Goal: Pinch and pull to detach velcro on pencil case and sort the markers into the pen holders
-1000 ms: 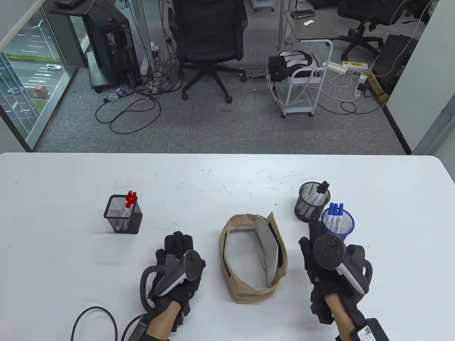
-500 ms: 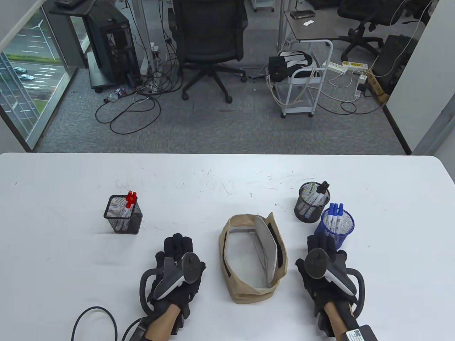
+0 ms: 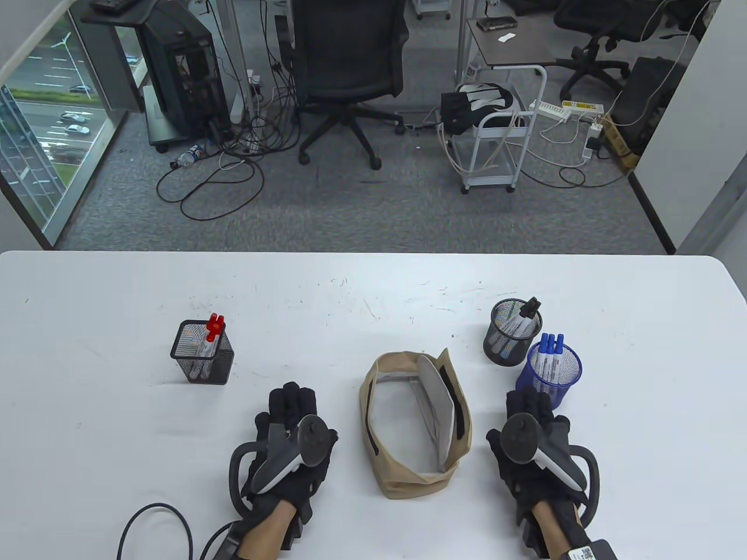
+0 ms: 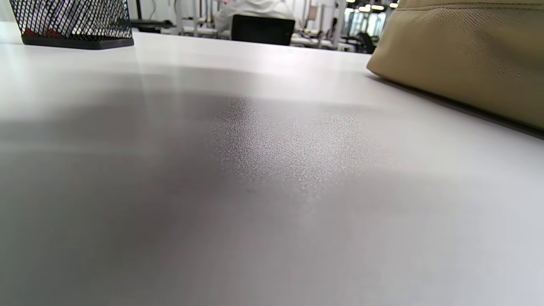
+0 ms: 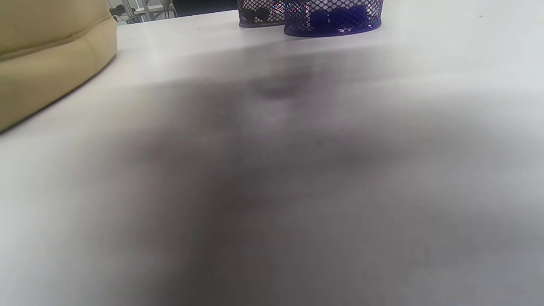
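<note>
- The tan pencil case point(image 3: 415, 429) lies open on the white bench point(image 3: 373, 291), its flap folded back and its pale lining showing — no markers can be seen inside it.
- The left hand point(image 3: 289, 443) lies flat on the bench just left of the pencil case, fingers straight and together, holding nothing.
- The right hand point(image 3: 534, 449) lies flat on the bench just right of the pencil case, fingers straight, holding nothing; its fingertips are close to the blue holder.
- A square black mesh holder point(image 3: 202, 360) stands well to the left of the pencil case, farther back, with red markers point(image 3: 213, 332) upright in it.
- A round black mesh holder point(image 3: 512, 340) stands behind and to the right of the pencil case, with a black marker point(image 3: 523, 315) leaning in it.
- A blue mesh holder point(image 3: 553, 373) stands right of the pencil case, touching or almost touching the round black one, and holds blue markers point(image 3: 551, 353).
- The left wrist view shows only bench, a side of the pencil case at the right and the foot of the square holder at the top left — no fingers.
- The right wrist view shows blurred bench, the pencil case at the left and the feet of the two round holders at the top.
</note>
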The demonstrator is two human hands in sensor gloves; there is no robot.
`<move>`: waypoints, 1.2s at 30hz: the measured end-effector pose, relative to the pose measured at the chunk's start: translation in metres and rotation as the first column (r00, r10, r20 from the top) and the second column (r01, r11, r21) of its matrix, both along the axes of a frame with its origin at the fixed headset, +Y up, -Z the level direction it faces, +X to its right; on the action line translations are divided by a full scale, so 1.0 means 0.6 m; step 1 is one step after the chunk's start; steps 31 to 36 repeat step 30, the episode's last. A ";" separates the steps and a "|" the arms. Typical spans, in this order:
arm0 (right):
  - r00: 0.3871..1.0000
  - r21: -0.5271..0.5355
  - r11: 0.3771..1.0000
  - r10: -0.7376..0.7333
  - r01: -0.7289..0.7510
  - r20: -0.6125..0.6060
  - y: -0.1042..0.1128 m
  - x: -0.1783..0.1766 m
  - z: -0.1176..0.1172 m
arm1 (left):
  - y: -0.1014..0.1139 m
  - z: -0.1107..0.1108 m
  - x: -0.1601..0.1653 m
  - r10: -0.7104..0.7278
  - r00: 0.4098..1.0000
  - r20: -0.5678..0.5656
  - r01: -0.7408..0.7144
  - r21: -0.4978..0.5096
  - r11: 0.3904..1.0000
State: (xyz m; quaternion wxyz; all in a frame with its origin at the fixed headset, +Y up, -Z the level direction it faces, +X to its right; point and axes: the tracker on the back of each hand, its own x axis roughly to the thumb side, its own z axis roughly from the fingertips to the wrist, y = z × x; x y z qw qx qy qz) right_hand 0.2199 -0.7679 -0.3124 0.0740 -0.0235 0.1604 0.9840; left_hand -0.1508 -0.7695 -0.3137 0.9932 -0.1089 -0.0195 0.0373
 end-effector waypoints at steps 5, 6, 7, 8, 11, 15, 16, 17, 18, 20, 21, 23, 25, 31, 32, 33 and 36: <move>1.000 0.004 1.000 -0.004 0.004 -0.002 -0.002 0.000 0.000 | 0.001 0.001 0.000 -0.004 1.000 -0.001 0.004 0.005 1.000; 1.000 0.003 1.000 -0.002 0.002 -0.002 -0.002 0.000 0.000 | 0.001 0.001 -0.001 -0.006 1.000 -0.001 0.006 0.005 1.000; 1.000 0.003 1.000 -0.001 0.001 -0.003 -0.001 0.000 0.000 | 0.001 0.001 -0.001 -0.007 1.000 -0.001 0.007 0.004 1.000; 1.000 0.006 1.000 -0.001 0.001 -0.003 -0.001 0.000 0.001 | 0.001 0.001 -0.001 -0.006 1.000 -0.002 0.006 0.003 1.000; 1.000 0.007 1.000 -0.005 0.005 -0.006 -0.002 0.000 0.000 | 0.001 0.001 -0.001 -0.005 1.000 -0.002 0.005 0.004 1.000; 1.000 0.000 1.000 -0.008 0.008 -0.009 -0.002 -0.001 0.001 | 0.002 0.002 -0.002 -0.006 1.000 -0.003 0.006 0.008 1.000; 1.000 -0.002 1.000 -0.011 0.011 -0.007 -0.002 -0.001 0.001 | 0.002 0.002 -0.002 -0.004 1.000 -0.004 0.004 0.011 1.000; 1.000 -0.003 1.000 -0.015 0.015 -0.010 -0.002 -0.001 0.001 | 0.002 0.002 -0.002 -0.005 1.000 -0.004 0.005 0.013 1.000; 1.000 -0.002 1.000 -0.017 0.017 -0.010 -0.002 -0.001 0.001 | 0.002 0.002 -0.002 -0.007 1.000 -0.004 0.007 0.013 1.000; 1.000 -0.005 1.000 -0.020 0.020 -0.012 -0.002 -0.001 0.000 | 0.003 0.002 -0.002 -0.005 1.000 -0.006 0.005 0.016 1.000; 1.000 -0.007 1.000 -0.023 0.022 -0.013 -0.002 -0.001 0.000 | 0.002 0.002 -0.002 -0.005 1.000 -0.006 0.005 0.017 1.000; 1.000 -0.014 1.000 -0.023 0.023 -0.016 -0.003 -0.002 0.000 | 0.002 0.001 -0.001 -0.005 1.000 -0.008 0.005 0.015 1.000; 1.000 -0.014 1.000 -0.024 0.024 -0.017 -0.002 -0.002 0.001 | 0.002 0.000 -0.001 -0.004 1.000 -0.009 0.004 0.007 1.000; 0.999 -0.002 0.999 -0.033 0.033 -0.012 0.000 0.001 0.002 | 0.001 0.000 -0.001 -0.005 1.000 -0.008 0.005 0.004 1.000; 0.999 -0.002 0.999 -0.033 0.033 -0.012 0.000 0.001 0.002 | 0.001 0.000 -0.001 -0.005 1.000 -0.008 0.005 0.004 1.000; 0.999 -0.002 0.999 -0.033 0.033 -0.012 0.000 0.001 0.002 | 0.001 0.000 -0.001 -0.005 1.000 -0.008 0.005 0.004 1.000; 0.999 -0.002 0.999 -0.033 0.033 -0.012 0.000 0.001 0.002 | 0.001 0.000 -0.001 -0.005 1.000 -0.008 0.005 0.004 1.000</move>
